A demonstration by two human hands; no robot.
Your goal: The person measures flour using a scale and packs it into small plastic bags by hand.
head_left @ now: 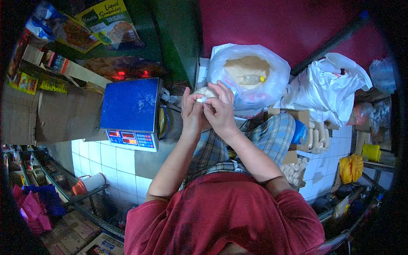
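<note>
Both of my hands are raised in front of my lap, around a small clear plastic bag (205,91) with pale contents. My left hand (192,109) pinches the bag's twisted white top between thumb and finger. From the other side, my right hand (222,111) grips the same top, its thumb close to the left fingertips and its other fingers raised along the bag. Just beyond is a large open plastic-lined sack (278,70) of pale powder. A clear bottle with a yellow cap (250,79) lies on the powder.
A digital scale (129,104) with a blue top stands left of my hands. At the right are a second white sack (318,91), a carton of filled bags (316,138) and a tray of eggs (295,172). A white-and-orange jug (90,183) lies on the left.
</note>
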